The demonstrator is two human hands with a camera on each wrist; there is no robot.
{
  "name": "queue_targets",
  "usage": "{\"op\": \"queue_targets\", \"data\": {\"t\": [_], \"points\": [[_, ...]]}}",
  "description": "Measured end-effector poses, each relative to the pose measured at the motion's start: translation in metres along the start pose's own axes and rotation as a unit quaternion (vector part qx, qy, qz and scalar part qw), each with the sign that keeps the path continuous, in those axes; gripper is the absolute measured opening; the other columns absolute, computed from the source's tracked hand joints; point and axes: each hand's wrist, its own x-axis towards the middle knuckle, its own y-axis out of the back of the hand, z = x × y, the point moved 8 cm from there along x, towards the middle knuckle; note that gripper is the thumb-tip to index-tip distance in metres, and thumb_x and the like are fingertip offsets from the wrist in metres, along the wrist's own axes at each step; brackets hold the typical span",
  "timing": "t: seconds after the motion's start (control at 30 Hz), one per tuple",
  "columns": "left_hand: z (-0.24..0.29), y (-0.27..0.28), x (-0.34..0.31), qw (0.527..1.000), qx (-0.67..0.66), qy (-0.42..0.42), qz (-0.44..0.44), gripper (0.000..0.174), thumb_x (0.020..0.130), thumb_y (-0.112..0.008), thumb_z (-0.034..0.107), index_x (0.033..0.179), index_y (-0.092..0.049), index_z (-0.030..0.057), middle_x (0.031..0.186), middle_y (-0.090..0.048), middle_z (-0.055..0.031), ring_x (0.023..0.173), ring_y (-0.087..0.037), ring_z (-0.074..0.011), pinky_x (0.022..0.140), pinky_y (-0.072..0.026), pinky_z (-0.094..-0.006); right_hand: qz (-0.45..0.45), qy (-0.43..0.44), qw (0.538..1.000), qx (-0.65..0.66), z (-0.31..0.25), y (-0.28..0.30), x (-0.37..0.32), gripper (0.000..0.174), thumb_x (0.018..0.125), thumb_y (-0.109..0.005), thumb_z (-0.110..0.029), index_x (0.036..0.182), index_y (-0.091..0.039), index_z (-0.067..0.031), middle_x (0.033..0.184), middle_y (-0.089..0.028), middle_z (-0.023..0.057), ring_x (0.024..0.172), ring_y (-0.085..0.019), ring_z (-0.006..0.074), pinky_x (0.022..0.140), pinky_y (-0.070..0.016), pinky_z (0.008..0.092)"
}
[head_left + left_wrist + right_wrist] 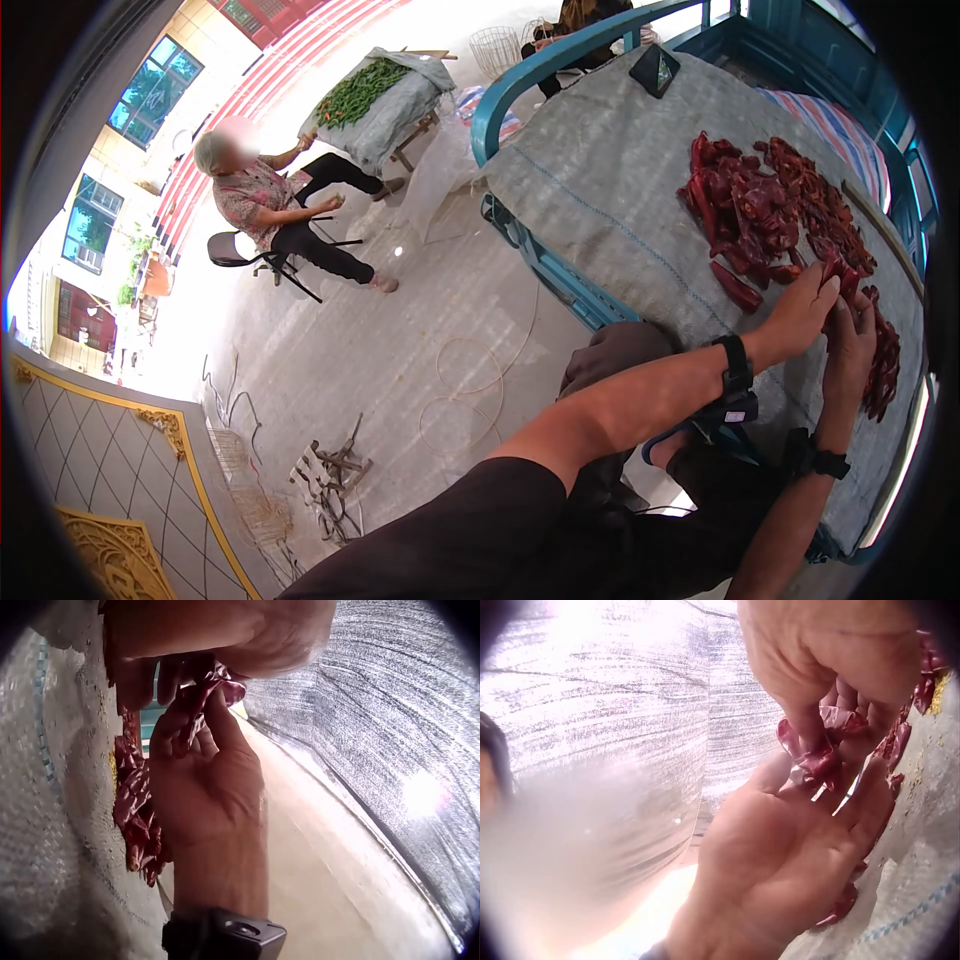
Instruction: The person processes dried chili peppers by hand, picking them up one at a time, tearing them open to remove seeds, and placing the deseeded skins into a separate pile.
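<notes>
Both hands meet low over the grey cloth (pixel 620 200). My left hand (pixel 800 315) and my right hand (pixel 848 350) hold a wrinkled, dark red dried chili pepper (pixel 196 701) between them. In the left wrist view, the right thumb and fingers pinch it. The right wrist view has the chili at the left hand's fingertips, with the palm turned up; part of it is hidden by fingers. Just beyond the hands lies a heap of whole red chilies (pixel 745 205), and beside it a heap of smaller dark red pieces (pixel 825 205). More dark red chilies (pixel 882 365) lie right of the right hand.
A blue metal frame (pixel 560 55) borders the cloth. A dark flat object (pixel 655 72) lies near its far edge. Across the yard, a person (pixel 265 200) sits on a chair (pixel 232 250) by a table of green peppers (pixel 360 92). A wooden strip (pixel 885 235) runs along the right.
</notes>
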Motion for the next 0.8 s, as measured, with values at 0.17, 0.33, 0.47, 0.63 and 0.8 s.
{"op": "queue_targets", "data": {"t": [0.17, 0.33, 0.47, 0.63, 0.8], "points": [[0.010, 0.007, -0.003, 0.983, 0.173, -0.044, 0.037, 0.037, 0.116, -0.048, 0.031, 0.119, -0.061, -0.0037, 0.117, -0.059, -0.0271, 0.104, -0.061, -0.0481, 0.095, -0.0492, -0.0540, -0.008, 0.015, 1.000, 0.014, -0.004, -0.002, 0.001, 0.028, 0.112, -0.067, -0.018, 0.136, -0.066, -0.0032, 0.119, -0.073, 0.0015, 0.099, -0.065, 0.0065, 0.086, -0.0505, 0.0248], [0.028, 0.009, -0.008, 0.972, 0.231, -0.026, 0.024, 0.039, 0.113, -0.054, 0.034, 0.115, -0.061, -0.0044, 0.118, -0.058, -0.0287, 0.108, -0.061, -0.0521, 0.096, -0.0479, -0.0583, -0.008, 0.007, 0.999, 0.041, -0.001, -0.001, 0.000, 0.028, 0.113, -0.066, -0.018, 0.136, -0.067, -0.0036, 0.119, -0.073, -0.0002, 0.103, -0.065, 0.0067, 0.090, -0.0507, 0.0253], [0.027, 0.009, -0.009, 0.974, 0.225, -0.030, 0.028, 0.038, 0.110, -0.059, 0.033, 0.114, -0.061, -0.0048, 0.118, -0.057, -0.0288, 0.109, -0.060, -0.0527, 0.096, -0.0481, -0.0583, -0.022, -0.006, 0.999, 0.037, 0.006, 0.002, 0.002, 0.028, 0.113, -0.065, -0.020, 0.137, -0.067, -0.0052, 0.117, -0.072, -0.0014, 0.100, -0.063, 0.0057, 0.087, -0.0495, 0.0244], [0.027, 0.009, -0.007, 0.975, 0.218, -0.034, 0.015, 0.034, 0.108, -0.062, 0.029, 0.117, -0.061, -0.0047, 0.120, -0.058, -0.0283, 0.113, -0.060, -0.0527, 0.097, -0.0483, -0.0581, -0.017, -0.010, 1.000, 0.018, 0.001, -0.003, -0.001, 0.027, 0.114, -0.064, -0.023, 0.136, -0.068, -0.0069, 0.112, -0.071, -0.0039, 0.094, -0.060, 0.0036, 0.080, -0.0459, 0.0225], [0.033, 0.008, -0.010, 0.978, 0.206, -0.033, 0.010, 0.033, 0.107, -0.065, 0.026, 0.120, -0.062, -0.0039, 0.121, -0.060, -0.0282, 0.116, -0.059, -0.0521, 0.099, -0.0478, -0.0570, -0.019, -0.002, 0.999, 0.027, 0.009, 0.003, 0.002, 0.026, 0.114, -0.063, -0.023, 0.135, -0.068, -0.0084, 0.107, -0.069, -0.0065, 0.089, -0.057, 0.0017, 0.074, -0.0418, 0.0216]]}}
